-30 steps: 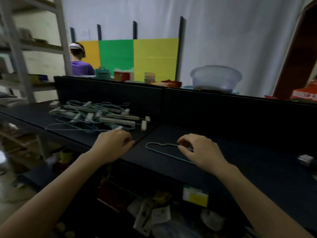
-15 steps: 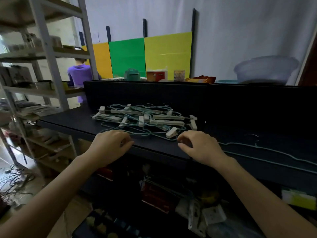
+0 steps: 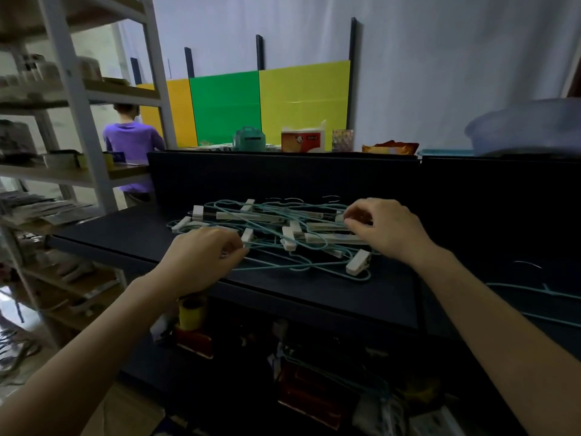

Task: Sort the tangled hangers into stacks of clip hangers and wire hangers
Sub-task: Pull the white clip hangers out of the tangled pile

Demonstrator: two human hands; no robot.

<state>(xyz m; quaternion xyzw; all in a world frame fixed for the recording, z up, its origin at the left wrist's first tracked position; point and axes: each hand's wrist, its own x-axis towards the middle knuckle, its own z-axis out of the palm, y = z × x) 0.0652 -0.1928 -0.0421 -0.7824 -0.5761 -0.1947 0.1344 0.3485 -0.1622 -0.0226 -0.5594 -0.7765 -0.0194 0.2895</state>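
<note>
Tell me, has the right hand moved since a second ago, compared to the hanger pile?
Yes. The right hand has gone from a lone wire hanger on the table onto the right end of the tangled pile.

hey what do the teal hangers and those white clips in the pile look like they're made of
Teal hangers: thin wire, probably metal with a matte teal coating; they hold slim bent loops. White clips: likely molded plastic, smooth off-white, blocky peg shape. Both materials are judged by look only.
</note>
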